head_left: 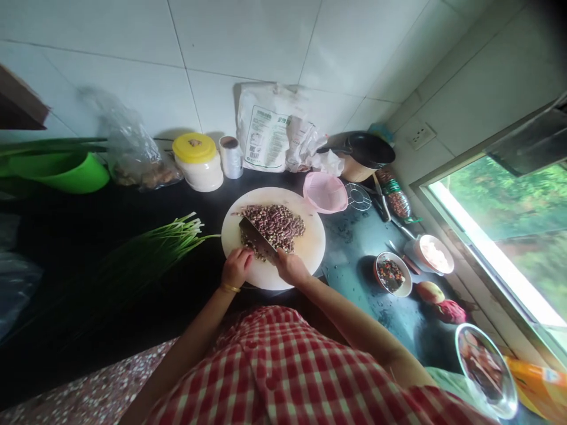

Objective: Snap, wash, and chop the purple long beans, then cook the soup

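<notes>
A round white cutting board point(310, 248) lies on the dark counter and carries a heap of chopped purple-brown pieces point(277, 223). My right hand point(290, 268) is closed round the handle of a cleaver point(257, 236), whose blade lies across the near side of the heap. My left hand point(236, 267), with a gold bangle at the wrist, rests with curled fingers on the board's near left rim, beside the blade. Whether it holds anything is hidden.
Green onions point(150, 248) lie left of the board. Behind stand a yellow-lidded jar point(198, 160), a white bag point(270, 133), a pink strainer point(325, 192) and a pot point(365, 154). Small bowls point(393, 274) and a glass dish point(487, 369) sit right, by the window.
</notes>
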{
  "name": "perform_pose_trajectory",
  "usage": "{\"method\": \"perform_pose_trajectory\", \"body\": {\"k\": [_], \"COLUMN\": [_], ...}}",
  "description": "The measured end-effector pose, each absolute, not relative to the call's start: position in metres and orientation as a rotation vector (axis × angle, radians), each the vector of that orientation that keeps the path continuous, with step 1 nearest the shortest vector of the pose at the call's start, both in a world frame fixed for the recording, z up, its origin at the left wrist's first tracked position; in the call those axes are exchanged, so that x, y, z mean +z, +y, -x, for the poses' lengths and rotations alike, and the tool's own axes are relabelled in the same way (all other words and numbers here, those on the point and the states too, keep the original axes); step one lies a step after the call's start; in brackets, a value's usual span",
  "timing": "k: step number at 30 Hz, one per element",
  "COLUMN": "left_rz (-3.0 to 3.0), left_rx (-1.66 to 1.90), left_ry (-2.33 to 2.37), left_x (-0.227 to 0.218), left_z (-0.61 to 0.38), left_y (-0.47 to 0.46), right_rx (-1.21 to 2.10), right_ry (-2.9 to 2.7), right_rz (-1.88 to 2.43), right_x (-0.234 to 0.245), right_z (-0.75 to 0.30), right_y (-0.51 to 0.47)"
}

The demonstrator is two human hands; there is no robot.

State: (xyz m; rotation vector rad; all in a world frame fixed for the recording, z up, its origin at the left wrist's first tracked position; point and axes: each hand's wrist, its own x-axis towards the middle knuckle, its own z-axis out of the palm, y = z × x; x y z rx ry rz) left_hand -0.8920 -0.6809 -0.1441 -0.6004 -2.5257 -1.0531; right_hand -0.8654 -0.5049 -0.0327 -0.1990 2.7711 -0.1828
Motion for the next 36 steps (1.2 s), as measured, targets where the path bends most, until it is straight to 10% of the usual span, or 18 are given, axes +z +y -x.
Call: {"method": "perform_pose_trajectory", "body": {"k": [12,29,36], "left_rz": [1.158,0.89,0.606], "left_rx": [-0.698,-0.448,-0.566], "left_ry": [-2.665,-2.879,-2.845], "left_x": [-0.067,-0.093,-0.098], "left_z": [0.914,0.952,0.963], "left_y": [-0.648,-0.618,-0.625], "right_rx": [0.043,-0.117,-1.244], "right_ry": [3.039,3.112,2.679], "right_rz": [0.564,0.381,-0.471], "right_x": [-0.032,-0.019,-0.045], "right_z": [0.871,0.87,0.833], "right_y": [-0.393,-0.33,-0.317]}}
